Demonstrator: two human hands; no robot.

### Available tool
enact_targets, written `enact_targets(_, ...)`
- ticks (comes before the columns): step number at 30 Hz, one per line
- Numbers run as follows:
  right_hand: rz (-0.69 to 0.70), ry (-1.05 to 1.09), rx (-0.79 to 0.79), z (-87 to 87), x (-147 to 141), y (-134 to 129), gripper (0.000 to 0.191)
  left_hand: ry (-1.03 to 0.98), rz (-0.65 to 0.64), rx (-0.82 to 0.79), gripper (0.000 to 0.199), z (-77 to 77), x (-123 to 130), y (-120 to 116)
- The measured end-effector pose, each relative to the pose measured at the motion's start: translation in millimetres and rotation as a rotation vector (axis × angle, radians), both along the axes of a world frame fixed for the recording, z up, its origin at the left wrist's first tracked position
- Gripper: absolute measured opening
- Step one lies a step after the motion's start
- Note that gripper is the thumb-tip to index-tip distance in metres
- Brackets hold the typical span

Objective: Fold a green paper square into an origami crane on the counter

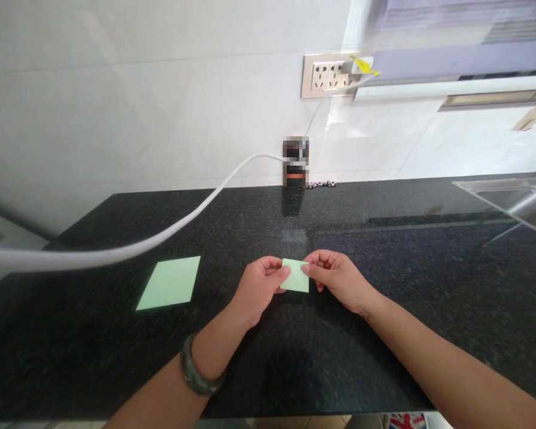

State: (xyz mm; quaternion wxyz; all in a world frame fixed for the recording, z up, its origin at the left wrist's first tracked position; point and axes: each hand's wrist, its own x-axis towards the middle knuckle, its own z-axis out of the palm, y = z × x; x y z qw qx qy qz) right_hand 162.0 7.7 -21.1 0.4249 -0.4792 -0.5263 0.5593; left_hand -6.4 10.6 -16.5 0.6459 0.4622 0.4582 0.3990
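Between my two hands is a small pale green piece of paper (pixel 295 279), held up just above the dark countertop. My left hand (pixel 261 286) pinches its left edge, thumb on the near face. On the opposite side, my right hand (pixel 335 277) grips the upper right edge between thumb and fingers. The fingers behind the paper are partly hidden. A larger sheet of pale green paper (pixel 172 283) lies flat on the counter, left of my left hand and apart from it. A dark bangle (pixel 196 369) circles my left wrist.
The speckled black countertop (pixel 384 250) runs up to a tiled wall. A blurred upright device (pixel 295 164) leans there, with a white cable (pixel 178 226) crossing to the left. Above are wall sockets (pixel 328 76). A metal sink (pixel 522 196) lies at the right.
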Motion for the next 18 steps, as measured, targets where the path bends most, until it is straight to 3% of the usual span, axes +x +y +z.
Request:
enact_targets(3, 0.0, -0.009, 0.028, -2.0, -1.5, 1.0, 0.018, -0.026, 0.026, -0.007, 0.02, -1.4, -0.9, 2.1)
enact_targets(9, -0.125, -0.042, 0.176, -6.5, -6.9, 0.8, 0.023, -0.049, 0.122, -0.007, 0.018, -1.0, -1.5, 4.5)
enact_targets(18, -0.186, -0.082, 0.226, -8.1, -7.8, -1.3, 0.016, -0.112, 0.078, 0.03, 0.021, -0.1, 0.2, 2.0)
